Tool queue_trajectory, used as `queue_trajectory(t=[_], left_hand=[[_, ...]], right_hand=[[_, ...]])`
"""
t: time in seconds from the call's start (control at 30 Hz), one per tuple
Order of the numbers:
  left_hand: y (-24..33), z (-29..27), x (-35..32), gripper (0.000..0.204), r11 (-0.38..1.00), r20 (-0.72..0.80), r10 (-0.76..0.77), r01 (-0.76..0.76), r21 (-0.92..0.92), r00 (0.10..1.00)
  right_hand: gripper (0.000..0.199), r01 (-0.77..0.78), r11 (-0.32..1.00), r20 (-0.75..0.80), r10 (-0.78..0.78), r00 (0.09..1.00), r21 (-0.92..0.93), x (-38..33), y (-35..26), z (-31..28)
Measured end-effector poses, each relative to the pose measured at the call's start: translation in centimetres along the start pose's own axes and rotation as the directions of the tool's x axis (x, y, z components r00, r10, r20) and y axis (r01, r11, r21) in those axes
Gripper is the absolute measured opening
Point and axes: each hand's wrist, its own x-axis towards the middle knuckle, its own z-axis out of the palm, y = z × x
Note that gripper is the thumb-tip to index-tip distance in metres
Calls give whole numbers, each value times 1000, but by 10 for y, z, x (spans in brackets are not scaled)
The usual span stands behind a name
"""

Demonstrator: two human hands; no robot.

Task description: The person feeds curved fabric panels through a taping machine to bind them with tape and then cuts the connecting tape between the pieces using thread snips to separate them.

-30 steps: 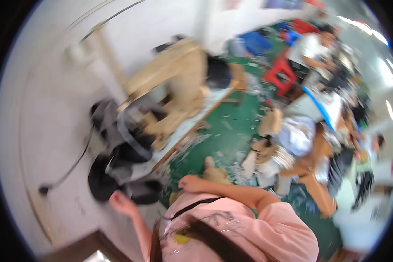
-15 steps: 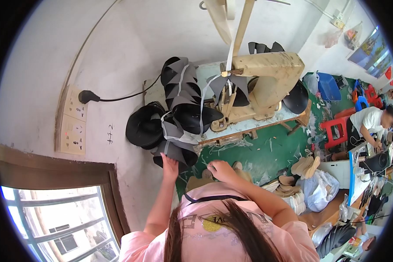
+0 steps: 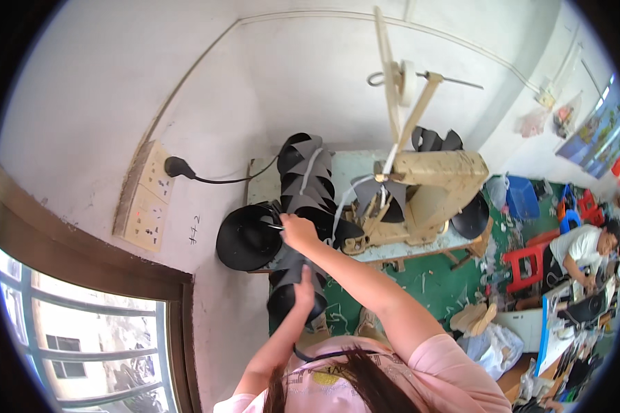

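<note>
A long stack of black cut pieces (image 3: 308, 180) runs from the pale sewing table (image 3: 348, 168) down over its near edge. My right hand (image 3: 297, 231) is closed on the stack's middle, next to a round black piece (image 3: 245, 237). Lower down, my left hand (image 3: 303, 292) grips the hanging end of the same stack. A beige sewing machine (image 3: 430, 186) stands on the table just right of my hands, with more black pieces (image 3: 434, 140) behind it.
A wooden thread stand (image 3: 395, 79) rises above the machine. A wall socket strip (image 3: 147, 201) with a black plug (image 3: 176, 167) is at left, above a window (image 3: 83, 337). At right sit a red stool (image 3: 525, 265), a blue crate (image 3: 523, 199) and a seated person (image 3: 585, 248).
The view has swung from the room toward the wall and settled on the table. Both hands have risen from near my lap onto the black stack and taken hold of it.
</note>
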Motion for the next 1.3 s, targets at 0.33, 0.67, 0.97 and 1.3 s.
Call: queue_trajectory(t=[0.33, 0.67, 0.97, 1.3], left_hand=[[-12, -37, -10, 30, 694, 229, 391, -449, 563, 891], [-7, -57, -8, 27, 643, 307, 376, -485, 593, 874], [-26, -75, -8, 22, 909, 173, 66, -131, 395, 983], [60, -50, 15, 19, 966, 161, -190, 155, 207, 968]], right_hand=[[8, -23, 989, -313, -24, 949, -145, 75, 42, -101], [10, -454, 690, -295, 345, 891, -564, 153, 58, -172], [26, -572, 786, -212, 533, 819, -235, 293, 122, -100], [40, -764, 504, 173, 778, 604, 402, 259, 349, 95]])
